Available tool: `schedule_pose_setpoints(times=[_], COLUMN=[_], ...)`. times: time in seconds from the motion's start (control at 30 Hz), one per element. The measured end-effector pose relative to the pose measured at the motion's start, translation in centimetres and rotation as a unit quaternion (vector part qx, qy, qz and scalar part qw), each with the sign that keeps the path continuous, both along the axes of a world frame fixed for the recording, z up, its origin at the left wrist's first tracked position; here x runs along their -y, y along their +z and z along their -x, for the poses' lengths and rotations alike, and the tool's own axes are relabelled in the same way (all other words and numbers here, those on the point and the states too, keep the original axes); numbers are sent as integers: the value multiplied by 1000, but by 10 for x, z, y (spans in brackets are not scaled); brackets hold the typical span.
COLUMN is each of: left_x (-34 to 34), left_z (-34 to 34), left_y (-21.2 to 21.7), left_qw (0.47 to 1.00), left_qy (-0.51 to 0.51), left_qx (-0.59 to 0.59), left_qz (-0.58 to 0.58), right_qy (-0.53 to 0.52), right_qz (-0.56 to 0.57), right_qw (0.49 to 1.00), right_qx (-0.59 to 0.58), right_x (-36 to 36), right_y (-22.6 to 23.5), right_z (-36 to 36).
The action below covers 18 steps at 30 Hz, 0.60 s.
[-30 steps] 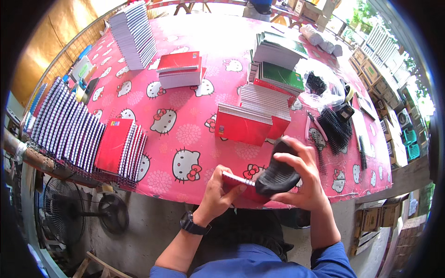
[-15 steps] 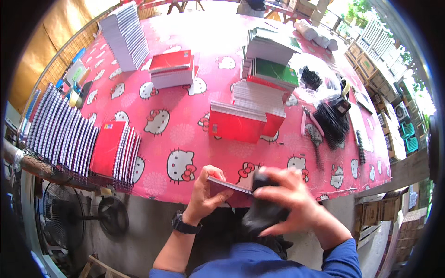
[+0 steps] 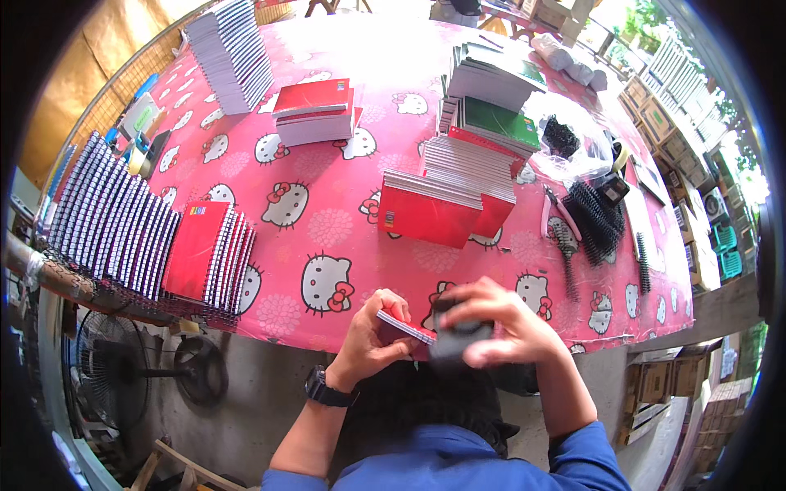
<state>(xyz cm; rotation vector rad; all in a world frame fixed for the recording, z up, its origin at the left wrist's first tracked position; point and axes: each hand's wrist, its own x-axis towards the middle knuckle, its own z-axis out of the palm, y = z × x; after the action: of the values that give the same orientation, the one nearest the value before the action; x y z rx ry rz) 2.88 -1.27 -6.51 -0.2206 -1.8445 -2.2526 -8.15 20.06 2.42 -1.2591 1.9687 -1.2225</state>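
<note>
At the near edge of the table, my left hand (image 3: 364,348) is closed around a thin notebook (image 3: 403,327), its page edge and a bit of red cover showing. A dark watch is on that wrist. My right hand (image 3: 512,323), smeared by motion, grips a black blocky object (image 3: 460,344) against the notebook's right end. Blur hides what kind of object it is. Ahead of my hands stand upright red-covered notebooks (image 3: 430,214) with their page edges facing up.
Spiral-bound notebooks (image 3: 110,221) line the left edge beside a red notebook (image 3: 196,250). Farther back are a tall notebook stack (image 3: 233,61), red books (image 3: 311,98) and green books (image 3: 499,123). Pink-handled pliers (image 3: 547,214) and black binding coils (image 3: 596,217) lie right. A fan (image 3: 201,370) stands below left.
My right hand and the black object have shifted slightly left and away from me, still at the notebook's end. My left hand keeps its hold. The whole view has shifted slightly.
</note>
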Motion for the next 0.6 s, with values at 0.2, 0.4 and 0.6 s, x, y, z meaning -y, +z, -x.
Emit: schedule_pose_setpoints(times=[0.2,0.4,0.6], left_x=[0,-1,3], left_z=[-1,-1,1], left_y=[-2,-3,-1], left_qw=[1000,1000,999], left_qy=[-8,-2,-5], left_qx=[24,-1,0], left_qz=[-13,22,49], right_qy=[24,14,-11], right_qz=[29,23,10], right_qw=[998,997,998], right_qx=[-56,-75,-66], right_x=[16,24,34], right_y=[7,11,9], right_z=[-2,-5,-10])
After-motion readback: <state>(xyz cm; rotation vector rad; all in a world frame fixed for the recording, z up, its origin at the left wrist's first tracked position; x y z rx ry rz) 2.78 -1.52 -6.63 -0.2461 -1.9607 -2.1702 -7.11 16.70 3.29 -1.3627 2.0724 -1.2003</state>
